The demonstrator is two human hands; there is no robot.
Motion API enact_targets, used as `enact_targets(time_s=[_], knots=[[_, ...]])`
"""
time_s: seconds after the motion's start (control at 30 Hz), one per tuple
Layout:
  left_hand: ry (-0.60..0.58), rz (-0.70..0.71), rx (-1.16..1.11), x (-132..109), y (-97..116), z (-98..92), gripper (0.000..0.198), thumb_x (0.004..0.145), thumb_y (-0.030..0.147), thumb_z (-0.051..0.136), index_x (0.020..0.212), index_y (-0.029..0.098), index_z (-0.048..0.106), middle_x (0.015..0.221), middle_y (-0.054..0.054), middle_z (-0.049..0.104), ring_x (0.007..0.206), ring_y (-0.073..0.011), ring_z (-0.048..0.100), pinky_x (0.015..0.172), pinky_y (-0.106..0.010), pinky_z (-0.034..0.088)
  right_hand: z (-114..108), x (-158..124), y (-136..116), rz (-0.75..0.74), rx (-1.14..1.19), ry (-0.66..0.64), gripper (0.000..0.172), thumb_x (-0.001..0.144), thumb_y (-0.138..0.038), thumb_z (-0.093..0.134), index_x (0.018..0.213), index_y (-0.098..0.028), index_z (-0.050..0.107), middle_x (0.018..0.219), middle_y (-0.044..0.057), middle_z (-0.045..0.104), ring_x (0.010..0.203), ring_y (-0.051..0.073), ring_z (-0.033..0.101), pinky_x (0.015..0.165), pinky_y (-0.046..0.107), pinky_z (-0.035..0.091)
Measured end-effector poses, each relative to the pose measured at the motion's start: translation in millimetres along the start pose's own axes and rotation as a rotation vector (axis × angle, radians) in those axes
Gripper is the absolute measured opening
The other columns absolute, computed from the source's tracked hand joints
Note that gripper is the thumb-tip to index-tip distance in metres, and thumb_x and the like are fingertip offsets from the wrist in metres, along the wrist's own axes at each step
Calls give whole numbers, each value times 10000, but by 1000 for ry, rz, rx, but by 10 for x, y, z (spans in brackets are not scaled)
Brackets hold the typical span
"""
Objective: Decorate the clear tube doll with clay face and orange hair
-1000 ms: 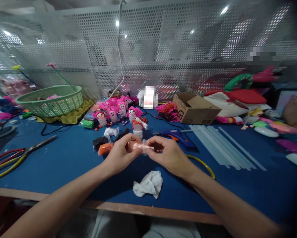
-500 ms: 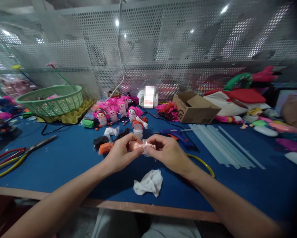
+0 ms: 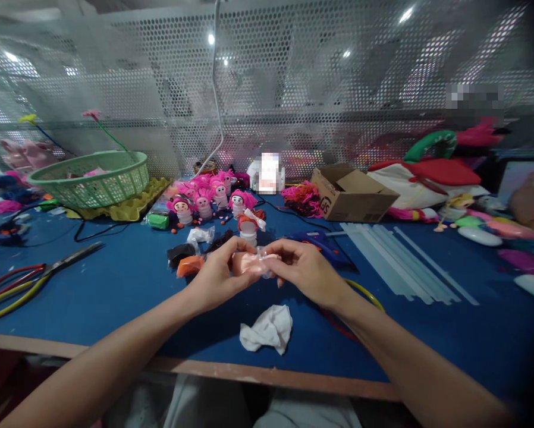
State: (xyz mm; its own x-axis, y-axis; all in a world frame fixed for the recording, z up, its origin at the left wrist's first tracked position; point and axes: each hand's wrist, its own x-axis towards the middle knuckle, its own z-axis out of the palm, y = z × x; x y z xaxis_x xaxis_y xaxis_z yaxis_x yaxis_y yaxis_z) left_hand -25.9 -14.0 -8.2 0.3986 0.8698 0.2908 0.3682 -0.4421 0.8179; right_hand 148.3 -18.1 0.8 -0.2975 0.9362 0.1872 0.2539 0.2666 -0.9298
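Note:
Both my hands meet over the middle of the blue table. My left hand is closed around a peach-coloured lump of clay in clear wrap. My right hand pinches the wrap's right end with its fingertips. A crumpled white tissue lies just in front of my hands. Behind them stand a small white pot with a red top and several pink-haired dolls. An orange clay packet and a black one lie left of my left hand.
A green basket on a yellow egg tray sits far left. Scissors and red and yellow wires lie at the left. A blue glue gun, clear glue sticks, a cardboard box and plush toys fill the right. A perforated metal screen stands behind.
My hands stayed in place and kept working the wrapped clay; more of the peach lump now shows between them. At the far left edge another person's hand has gone from view.

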Motion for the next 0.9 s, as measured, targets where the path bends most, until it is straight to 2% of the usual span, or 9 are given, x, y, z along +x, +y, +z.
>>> enact_targets(time_s=[0.13, 0.23, 0.4, 0.53, 0.63, 0.77, 0.9], knots=[[-6, -27, 11, 4, -34, -2, 251, 702, 256, 581, 914, 169, 477, 676, 39, 445, 534, -63, 368, 473, -170, 308, -10, -2, -2, -33, -16, -31, 166, 686, -267, 594, 795, -143, 586, 688, -3, 585, 557, 84, 526, 510, 200, 454], [-23, -23, 46, 3, -39, -3, 245, 701, 246, 579, 913, 166, 485, 684, 36, 457, 537, -63, 366, 472, -170, 307, -7, 1, 46, -76, -52, -44, 169, 688, -290, 605, 775, -147, 582, 705, 2, 584, 619, 98, 530, 566, 211, 445], [-16, -33, 28, 1, -15, 17, 245, 704, 271, 580, 910, 168, 497, 686, 32, 470, 552, -71, 391, 490, -179, 326, -6, 0, 67, -87, -105, 0, 90, 695, -237, 572, 724, -153, 564, 631, -22, 531, 567, 86, 483, 514, 197, 404], [-11, -56, -22, 0, -6, 19, 275, 705, 300, 583, 924, 161, 489, 663, 35, 463, 543, -70, 391, 481, -176, 324, -37, -10, -7, -31, -86, -3, 92, 682, -232, 575, 703, -144, 562, 575, -34, 501, 512, 76, 450, 477, 193, 373], [-3, -52, -4, -1, -12, 5, 272, 710, 303, 578, 924, 160, 489, 702, 24, 487, 562, -75, 412, 496, -179, 340, -50, -10, -23, 21, -21, -32, 131, 679, -257, 589, 737, -141, 564, 590, -27, 529, 528, 83, 479, 498, 199, 395], [-25, -30, 59, 0, -20, -8, 259, 717, 287, 572, 938, 174, 498, 755, 15, 515, 610, -89, 450, 546, -193, 374, -31, 12, 35, -3, -12, -47, 212, 662, -284, 617, 817, -143, 585, 720, 6, 589, 625, 105, 528, 577, 220, 428], [-41, 6, 58, -2, 5, -7, 319, 668, 239, 628, 950, 172, 495, 883, -15, 551, 746, -124, 513, 663, -226, 413, -21, 16, 55, -14, -114, -38, 146, 679, -258, 584, 770, -144, 600, 663, -3, 575, 584, 101, 500, 544, 220, 392]])
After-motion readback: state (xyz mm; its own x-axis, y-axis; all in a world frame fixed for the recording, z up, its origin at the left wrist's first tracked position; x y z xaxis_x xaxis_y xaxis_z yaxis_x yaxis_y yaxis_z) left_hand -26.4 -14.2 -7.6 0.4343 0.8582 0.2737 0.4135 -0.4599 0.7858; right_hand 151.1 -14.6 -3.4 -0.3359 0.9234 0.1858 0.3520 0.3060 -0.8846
